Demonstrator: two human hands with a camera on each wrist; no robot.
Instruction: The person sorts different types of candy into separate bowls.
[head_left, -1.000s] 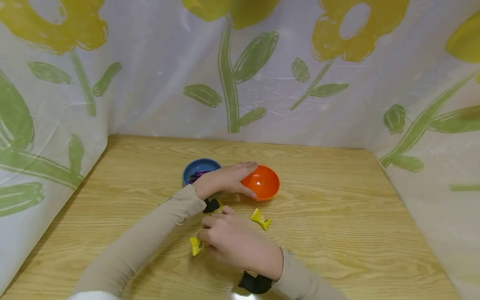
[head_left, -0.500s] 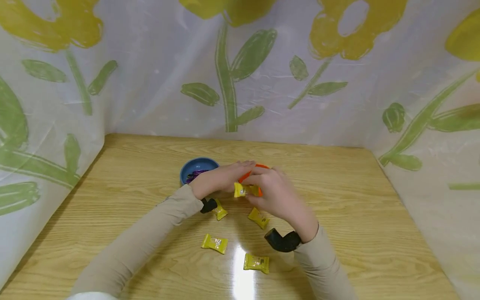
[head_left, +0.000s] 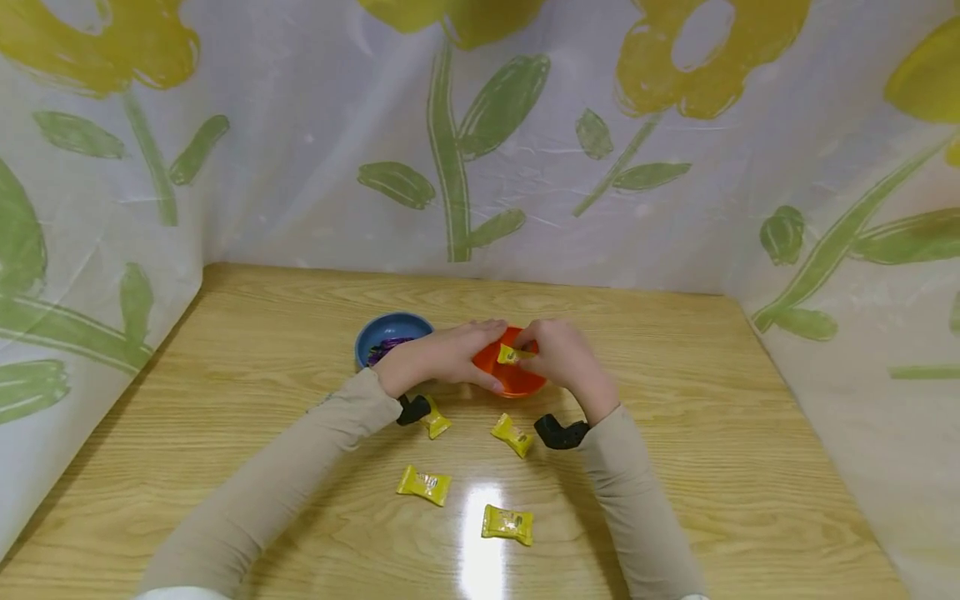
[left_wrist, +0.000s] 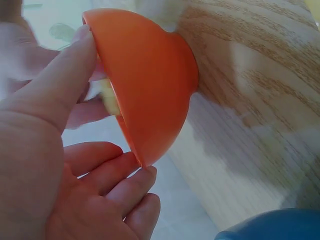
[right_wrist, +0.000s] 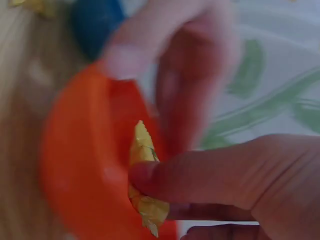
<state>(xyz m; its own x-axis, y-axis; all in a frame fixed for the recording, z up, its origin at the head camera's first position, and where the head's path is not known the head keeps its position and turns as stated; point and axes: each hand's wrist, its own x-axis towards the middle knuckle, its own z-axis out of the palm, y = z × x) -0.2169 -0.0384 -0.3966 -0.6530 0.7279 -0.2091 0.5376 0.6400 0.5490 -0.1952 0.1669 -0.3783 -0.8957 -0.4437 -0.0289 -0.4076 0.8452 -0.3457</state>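
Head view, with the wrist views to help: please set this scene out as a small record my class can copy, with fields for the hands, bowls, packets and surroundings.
Left hand: holds the orange bowl by its rim
Right hand: pinches a yellow packet at the orange bowl's mouth
Blue bowl: left of the orange bowl, with purple pieces inside
Loose packets: four visible, yellow, one partly hidden near the left wrist
Table: pale wood grain
Backdrop: whitish sheet with yellow flowers, green leaves

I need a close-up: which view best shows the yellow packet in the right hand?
The right wrist view: the yellow packet is largest, sharpest there. The head view shows it small; the left wrist, a blurred patch.
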